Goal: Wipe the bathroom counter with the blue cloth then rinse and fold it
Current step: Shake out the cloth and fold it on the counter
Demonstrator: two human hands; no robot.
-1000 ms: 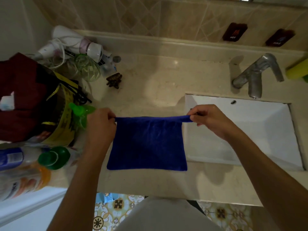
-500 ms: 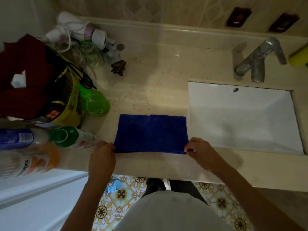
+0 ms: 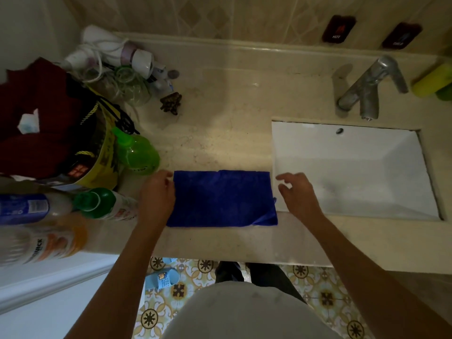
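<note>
In the head view one blue cloth lies folded flat on the tabletop, near its front edge and just left of the sink. It sits between the two hands. The left hand is at the cloth's left edge, fingers curled against it and touching the fabric; whether it pinches the edge cannot be told. The right hand is just beside the cloth's right edge, apart from it, over the sink's near left corner, with fingers spread loosely and holding nothing. The cloth's near right corner is turned up a little, showing a loose layer. Both forearms reach up from the bottom of the frame, bare, angling inward toward the cloth. There is one faucet behind the sink. At the left stand one green spray bottle, one green-capped bottle lying on its side, one blue bottle and one orange bottle, blurred. Further back are one hair dryer, one brown hair clip and one yellow bag with dark red fabric in it.
</note>
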